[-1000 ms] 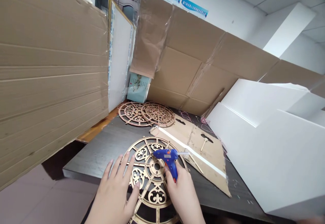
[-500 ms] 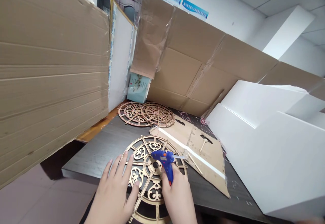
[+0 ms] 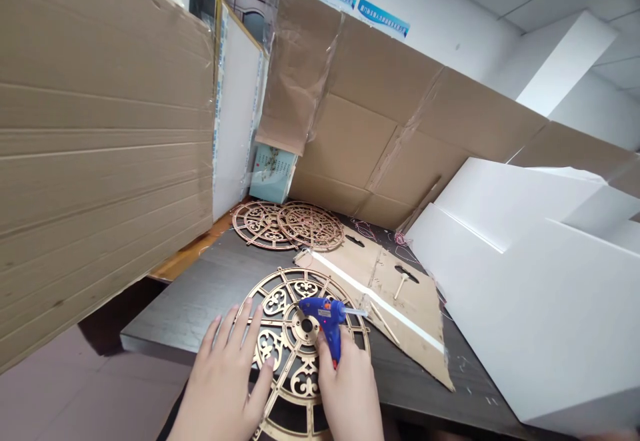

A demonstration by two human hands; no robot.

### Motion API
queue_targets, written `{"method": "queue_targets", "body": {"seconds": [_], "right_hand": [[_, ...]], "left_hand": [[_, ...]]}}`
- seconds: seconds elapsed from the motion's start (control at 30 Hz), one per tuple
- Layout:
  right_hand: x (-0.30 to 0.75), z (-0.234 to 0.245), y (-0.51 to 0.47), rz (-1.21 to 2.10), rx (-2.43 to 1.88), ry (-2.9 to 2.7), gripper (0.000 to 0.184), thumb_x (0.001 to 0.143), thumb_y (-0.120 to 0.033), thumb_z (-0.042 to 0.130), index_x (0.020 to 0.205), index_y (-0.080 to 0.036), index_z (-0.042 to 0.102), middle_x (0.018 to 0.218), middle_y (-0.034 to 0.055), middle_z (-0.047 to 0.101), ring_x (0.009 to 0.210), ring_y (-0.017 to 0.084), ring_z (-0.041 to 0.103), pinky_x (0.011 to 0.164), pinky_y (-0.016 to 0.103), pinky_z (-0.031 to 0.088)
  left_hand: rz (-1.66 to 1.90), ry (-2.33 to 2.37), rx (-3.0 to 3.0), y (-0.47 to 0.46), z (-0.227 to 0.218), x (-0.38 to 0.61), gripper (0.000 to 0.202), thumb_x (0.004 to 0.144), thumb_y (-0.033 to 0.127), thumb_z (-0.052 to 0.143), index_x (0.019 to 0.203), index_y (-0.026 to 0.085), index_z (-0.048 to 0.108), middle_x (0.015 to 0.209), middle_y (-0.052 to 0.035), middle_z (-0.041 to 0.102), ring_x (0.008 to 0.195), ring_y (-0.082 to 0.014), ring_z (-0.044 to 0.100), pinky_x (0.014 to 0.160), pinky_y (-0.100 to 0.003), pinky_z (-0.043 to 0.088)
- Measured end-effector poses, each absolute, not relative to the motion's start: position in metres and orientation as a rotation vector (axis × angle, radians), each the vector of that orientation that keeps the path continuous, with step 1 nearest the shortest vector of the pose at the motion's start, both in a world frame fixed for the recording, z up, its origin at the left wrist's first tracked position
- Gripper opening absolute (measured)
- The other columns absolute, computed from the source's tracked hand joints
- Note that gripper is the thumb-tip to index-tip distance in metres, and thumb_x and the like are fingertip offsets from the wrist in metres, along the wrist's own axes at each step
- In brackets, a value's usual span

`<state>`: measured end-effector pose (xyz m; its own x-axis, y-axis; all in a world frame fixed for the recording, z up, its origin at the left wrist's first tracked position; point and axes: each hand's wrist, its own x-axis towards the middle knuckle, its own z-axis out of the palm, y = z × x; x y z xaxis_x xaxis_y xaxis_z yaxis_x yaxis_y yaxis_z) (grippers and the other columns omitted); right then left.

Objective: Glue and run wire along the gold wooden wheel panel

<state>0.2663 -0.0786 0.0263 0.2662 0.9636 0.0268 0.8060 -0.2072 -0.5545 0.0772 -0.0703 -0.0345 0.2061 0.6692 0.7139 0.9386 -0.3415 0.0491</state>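
Observation:
A gold-coloured openwork disc [image 3: 306, 388] with scroll patterns lies at the near edge of the dark table, partly overhanging it. Across its left side rests my left hand [image 3: 225, 368], fingers spread and flat. My right hand [image 3: 347, 378] is wrapped round the handle of a blue glue gun [image 3: 327, 314]. The gun's nozzle points left over the disc, close to the ring round the centre hole. A clear glue stick [image 3: 355, 311] sticks out of its back end. My right fingers are mostly hidden behind the handle.
Two more openwork discs [image 3: 310, 224] overlap farther back. A cardboard sheet [image 3: 415, 321] with a white strip and thin wooden sticks [image 3: 384, 324] lies to the right. White panels [image 3: 540, 294] stand at right, cardboard walls [image 3: 370, 134] behind and left. A light-blue box [image 3: 273, 171] sits at the back.
My right hand and the glue gun have shifted very slightly. My left hand and the disc look the same.

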Motion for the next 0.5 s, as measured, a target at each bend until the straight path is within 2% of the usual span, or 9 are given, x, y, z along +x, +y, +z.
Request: {"method": "queue_targets", "body": {"seconds": [0.17,0.27,0.5], "right_hand": [[0.2658,0.0277,-0.0738,0.425,-1.994,-1.632,0.044,0.106,-0.034,0.040,0.130,-0.010,0.068,0.093,0.0188,0.075,0.112,0.031,0.072,0.099,0.035,0.049],[0.2631,0.0292,-0.0705,0.393,-2.034,-1.654,0.043,0.105,-0.032,0.041,0.131,-0.010,0.067,0.097,0.0189,0.075,0.111,0.032,0.072,0.100,0.037,0.049],[0.2588,0.0329,-0.0754,0.439,-2.122,-1.668,0.043,0.106,-0.034,0.039,0.135,-0.014,0.065,0.103,0.0175,0.075,0.106,0.034,0.073,0.094,0.040,0.050]], "left_hand": [[-0.947,-1.515,-2.094,-0.0703,-0.0368,0.0784,0.064,0.095,0.037,0.050,0.153,0.011,0.044,0.154,-0.0197,0.051,0.138,-0.0372,0.050,0.117,-0.053,0.030],[-0.966,-1.508,-2.093,-0.0697,-0.0375,0.0785,0.064,0.095,0.037,0.050,0.153,0.011,0.044,0.154,-0.0192,0.052,0.138,-0.0373,0.051,0.117,-0.053,0.031],[-0.951,-1.490,-2.084,-0.0699,-0.0375,0.0769,0.064,0.095,0.036,0.050,0.152,0.010,0.044,0.153,-0.0202,0.052,0.137,-0.0377,0.051,0.116,-0.052,0.031]]}}
